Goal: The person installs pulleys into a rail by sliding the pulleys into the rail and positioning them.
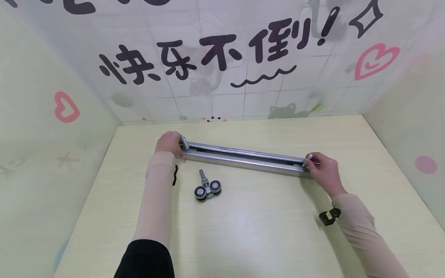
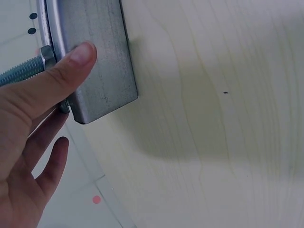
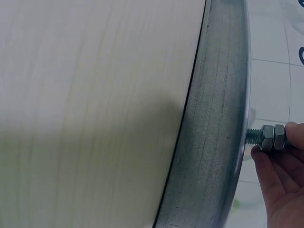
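A slotted metal rail (image 1: 243,163) lies across the table with its slot facing up. My left hand (image 1: 168,143) grips the rail's left end, its thumb (image 2: 71,69) flat along the side wall. A threaded bolt (image 2: 23,70) with a nut stands up from the slot beside that hand. At the right end, my right hand (image 1: 326,173) pinches another upright bolt by its nuts (image 3: 272,137); the bolt's thread enters the slot. What sits below both bolts is hidden inside the rail. A roller trolley (image 1: 208,189) with wheels and a bolt lies loose in front of the rail.
The pale wooden table (image 1: 257,231) is bounded by a printed back wall (image 1: 215,104) and side walls. A black device (image 1: 329,216) is strapped at the right wrist. The rail lies between the trolley and the back wall.
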### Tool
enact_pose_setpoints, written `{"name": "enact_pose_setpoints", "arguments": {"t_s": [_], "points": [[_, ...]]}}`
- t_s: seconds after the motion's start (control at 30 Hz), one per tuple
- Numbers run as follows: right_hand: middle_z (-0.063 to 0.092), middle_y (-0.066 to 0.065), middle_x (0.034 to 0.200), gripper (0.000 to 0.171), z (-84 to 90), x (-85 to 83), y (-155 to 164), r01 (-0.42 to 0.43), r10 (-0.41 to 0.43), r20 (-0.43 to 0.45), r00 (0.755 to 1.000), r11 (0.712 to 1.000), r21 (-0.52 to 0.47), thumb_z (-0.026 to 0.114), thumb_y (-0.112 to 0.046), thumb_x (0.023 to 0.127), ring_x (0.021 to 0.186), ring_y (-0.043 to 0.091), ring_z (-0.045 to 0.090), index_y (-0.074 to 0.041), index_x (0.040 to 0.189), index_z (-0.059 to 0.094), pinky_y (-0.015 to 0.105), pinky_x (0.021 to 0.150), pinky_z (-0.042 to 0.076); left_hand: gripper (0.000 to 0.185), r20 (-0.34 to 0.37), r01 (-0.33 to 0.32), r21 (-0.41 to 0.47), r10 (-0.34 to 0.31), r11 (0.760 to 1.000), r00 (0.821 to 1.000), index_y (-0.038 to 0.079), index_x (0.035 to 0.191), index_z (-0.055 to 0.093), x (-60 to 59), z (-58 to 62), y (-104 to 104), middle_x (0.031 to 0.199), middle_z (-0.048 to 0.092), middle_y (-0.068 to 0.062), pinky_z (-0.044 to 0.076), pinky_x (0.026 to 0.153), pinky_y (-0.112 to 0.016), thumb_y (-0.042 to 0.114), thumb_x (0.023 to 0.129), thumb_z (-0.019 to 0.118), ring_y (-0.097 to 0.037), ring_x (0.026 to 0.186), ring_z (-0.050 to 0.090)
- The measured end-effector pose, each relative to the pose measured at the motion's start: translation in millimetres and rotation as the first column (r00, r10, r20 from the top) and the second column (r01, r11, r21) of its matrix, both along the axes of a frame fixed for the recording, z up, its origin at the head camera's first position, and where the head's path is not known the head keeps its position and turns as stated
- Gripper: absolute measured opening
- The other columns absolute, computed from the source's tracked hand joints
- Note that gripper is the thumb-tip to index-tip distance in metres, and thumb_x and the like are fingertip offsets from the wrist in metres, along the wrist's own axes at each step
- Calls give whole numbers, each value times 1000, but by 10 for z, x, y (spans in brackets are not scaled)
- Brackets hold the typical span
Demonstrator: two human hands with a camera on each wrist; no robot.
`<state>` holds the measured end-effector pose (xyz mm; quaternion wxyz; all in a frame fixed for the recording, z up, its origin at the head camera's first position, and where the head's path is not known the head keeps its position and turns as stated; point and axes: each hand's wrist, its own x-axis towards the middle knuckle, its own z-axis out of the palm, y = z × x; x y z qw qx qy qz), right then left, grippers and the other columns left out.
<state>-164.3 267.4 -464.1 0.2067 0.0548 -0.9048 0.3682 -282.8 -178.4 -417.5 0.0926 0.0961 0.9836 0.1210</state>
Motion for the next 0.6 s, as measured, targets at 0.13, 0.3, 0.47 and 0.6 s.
{"name": "enact_pose_setpoints", "arguments": {"t_s": [0.13,0.3,0.47,0.6], "points": [[65,24,83,8,6,9,17,-10,10,4,1000,1000,9,62,6,79,78,37,63,8,86,60,-4,64,37,39,0,3,1,-3,1000,1000,4,89,68,10,25,9,93,66,-14,48,79,-42,9,54,85,-28,83,57],[61,29,98,30,118,14,143,-124,121,163,979,992,11,65,-2,80,91,42,60,10,106,55,26,77,52,37,0,0,6,0,1000,1000,5,88,68,13,26,3,91,66,-13,48,78,-42,9,55,84,-27,82,57],[49,33,119,61,289,2,332,-259,180,430,885,957,133,71,-16,76,107,48,48,11,124,44,56,90,40,37,-4,3,10,-3,1000,1000,5,88,68,11,9,1,91,67,-13,49,77,-42,9,55,85,-27,82,57],[53,33,114,61,332,-57,366,-340,161,507,847,897,283,74,-17,71,104,48,49,15,117,49,56,89,39,37,-9,6,9,-6,1000,1000,5,87,68,6,-1,-1,90,67,-13,49,76,-42,9,55,85,-27,81,58]]}}
